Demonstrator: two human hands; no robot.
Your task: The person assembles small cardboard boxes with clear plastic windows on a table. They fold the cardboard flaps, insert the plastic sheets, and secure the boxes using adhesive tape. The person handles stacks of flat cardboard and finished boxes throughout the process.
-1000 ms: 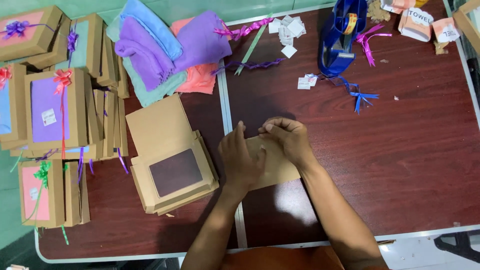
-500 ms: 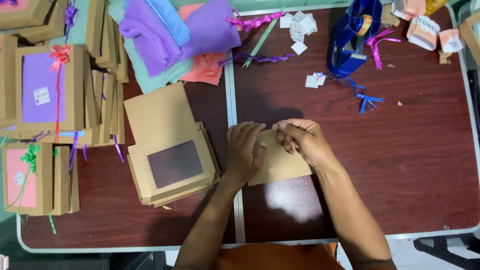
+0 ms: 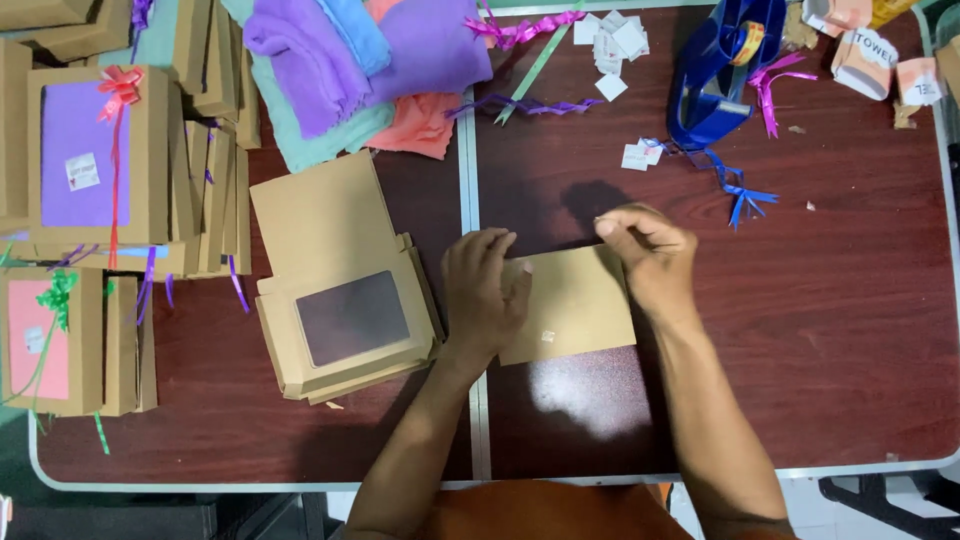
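Beside a stack of windowed boxes (image 3: 345, 325), the left hand (image 3: 485, 290) still presses flat, fingers spread, on a brown cardboard sheet (image 3: 575, 305) lying mid-desk (image 3: 840, 330); the right hand (image 3: 645, 250) (fingers now pinched narrow) has lifted to the sheet's top edge.

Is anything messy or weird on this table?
Yes, a bit messy. Small white paper scraps and loose ribbon bits lie scattered near the blue tape dispenser. The towels sit in a rumpled heap. Nothing looks broken.
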